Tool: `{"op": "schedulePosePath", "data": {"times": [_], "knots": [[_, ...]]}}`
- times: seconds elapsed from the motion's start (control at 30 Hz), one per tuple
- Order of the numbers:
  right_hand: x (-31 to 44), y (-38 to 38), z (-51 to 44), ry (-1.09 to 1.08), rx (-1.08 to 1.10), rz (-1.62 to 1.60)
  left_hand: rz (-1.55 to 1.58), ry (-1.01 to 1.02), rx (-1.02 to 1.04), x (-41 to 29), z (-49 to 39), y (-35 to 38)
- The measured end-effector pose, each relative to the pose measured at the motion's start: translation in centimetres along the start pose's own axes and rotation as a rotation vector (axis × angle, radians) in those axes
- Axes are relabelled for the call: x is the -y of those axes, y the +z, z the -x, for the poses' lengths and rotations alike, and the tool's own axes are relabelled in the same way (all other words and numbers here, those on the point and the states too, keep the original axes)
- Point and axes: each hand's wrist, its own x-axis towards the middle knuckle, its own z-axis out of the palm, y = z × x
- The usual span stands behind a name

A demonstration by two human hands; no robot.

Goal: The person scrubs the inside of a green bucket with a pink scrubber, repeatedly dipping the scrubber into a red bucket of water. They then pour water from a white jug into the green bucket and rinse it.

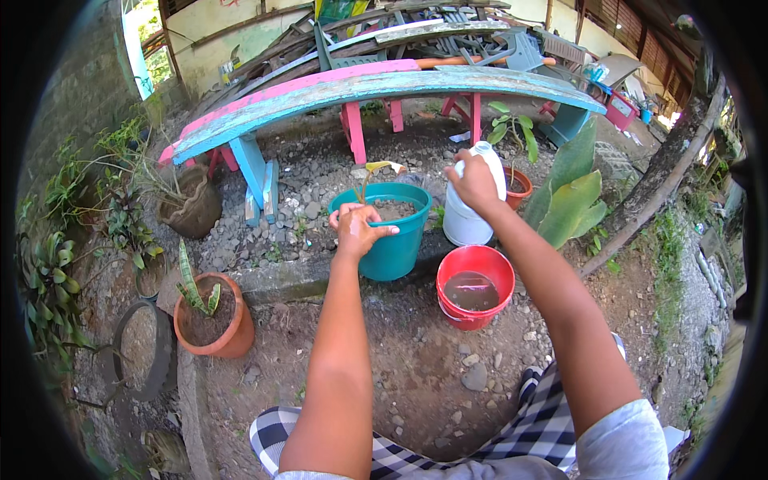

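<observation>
My left hand point(357, 231) grips the near left rim of a teal plastic plant pot point(393, 255), with the thumb lying along the outside. Soil point(393, 209) fills part of this pot, and a small plant point(367, 180) with a yellowish, browned leaf rises from it. To the right, my right hand point(477, 180) is closed around the upper part of a white plastic jug point(465, 222), at its handle side. The jug's neck points up and its base sits beside the teal pot. Just in front stands a red plastic bucket point(447, 294) holding murky water point(471, 291).
A terracotta-coloured pot with a snake plant point(225, 336) stands left, near a black pot point(156, 372). Blue and pink wooden benches point(384, 84) cross behind, before piled scrap wood point(414, 30). Broad leaves point(567, 192) and a leaning trunk point(660, 180) are at right. A concrete curb point(282, 281) runs below the pots.
</observation>
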Motion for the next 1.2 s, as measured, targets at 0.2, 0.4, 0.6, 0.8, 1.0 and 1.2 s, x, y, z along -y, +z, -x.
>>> {"op": "schedulePosePath", "data": {"times": [0.2, 0.4, 0.6, 0.8, 1.0, 1.2], "knots": [[0.9, 5.1, 1.3, 0.213, 0.476, -0.084, 0.001, -0.317, -0.275, 0.0, 0.8, 1.8], [0.2, 8.2, 3.4, 0.579, 0.676, -0.746, 0.145, -0.438, -0.133, -0.1, 1.1, 0.3], [-0.1, 9.8, 5.2, 0.834, 0.599, -1.116, 0.558, -0.316, -0.188, 1.1, 0.9, 0.7], [0.2, 11.3, 7.8, 0.688, 0.539, -1.095, 0.702, -0.922, -0.579, 2.1, 0.4, 2.7], [0.8, 10.0, 7.1, 0.750, 0.509, -1.178, 0.911, -0.813, -0.595, 3.0, 0.0, 2.6], [2.7, 9.9, 6.6, 0.703, 0.393, -1.135, 1.137, -0.703, -0.650, 3.3, 0.0, 2.0]]}}
